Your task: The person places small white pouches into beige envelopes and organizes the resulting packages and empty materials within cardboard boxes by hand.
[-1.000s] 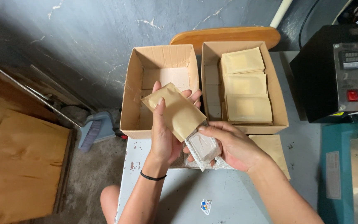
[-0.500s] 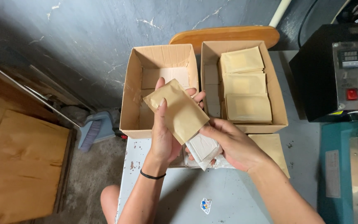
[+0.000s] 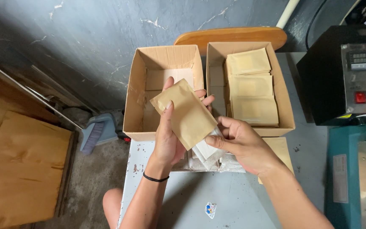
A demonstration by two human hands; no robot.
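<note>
My left hand (image 3: 169, 135) holds a tan paper pouch (image 3: 187, 112) up above the table, tilted, thumb on its front. My right hand (image 3: 239, 142) pinches the pouch's lower right edge and grips a white packet (image 3: 205, 149) that pokes out below it. Under both hands lies a small heap of white packets (image 3: 217, 162) on the grey table (image 3: 200, 193). Behind the hands stand two open cardboard boxes: the left box (image 3: 134, 95) holds little, the right box (image 3: 285, 97) holds rows of tan pouches (image 3: 250, 87).
A black machine with red buttons (image 3: 352, 76) stands at the right, above a teal sealer (image 3: 352, 169). A loose tan pouch (image 3: 281, 149) lies beside my right wrist. A wooden chair back (image 3: 234, 34) is behind the boxes; a dustpan brush (image 3: 95, 132) and boards (image 3: 18, 165) lie left on the floor.
The white packet has slid further up into the pouch; less of it shows below. My right hand has closed in on the pouch's lower edge. The pouch has hardly moved.
</note>
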